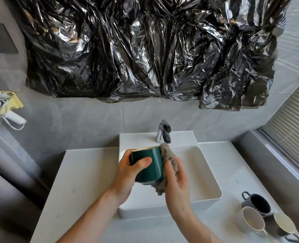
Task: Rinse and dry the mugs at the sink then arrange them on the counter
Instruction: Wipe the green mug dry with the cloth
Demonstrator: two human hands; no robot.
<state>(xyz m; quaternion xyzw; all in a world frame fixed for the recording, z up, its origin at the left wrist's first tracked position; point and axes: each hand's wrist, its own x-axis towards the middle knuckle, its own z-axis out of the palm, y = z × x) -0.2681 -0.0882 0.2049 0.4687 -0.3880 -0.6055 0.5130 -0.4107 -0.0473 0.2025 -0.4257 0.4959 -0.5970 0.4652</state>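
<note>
My left hand (127,170) grips a dark green mug (149,165) with a gold rim, held tilted above the white sink (206,183). My right hand (177,178) presses a grey-brown cloth (168,155) against the mug's right side and base, fingers curled round the cloth. On the counter (85,181) at the lower right stand three mugs: a dark grey one (257,203), a white one (250,220) and a grey one with a cream inside (283,225).
A chrome tap (163,132) stands behind the basin with no water running. Black plastic sheeting (145,50) covers the wall above. A white hair dryer (3,106) hangs at the left. A window ledge (271,155) runs along the right.
</note>
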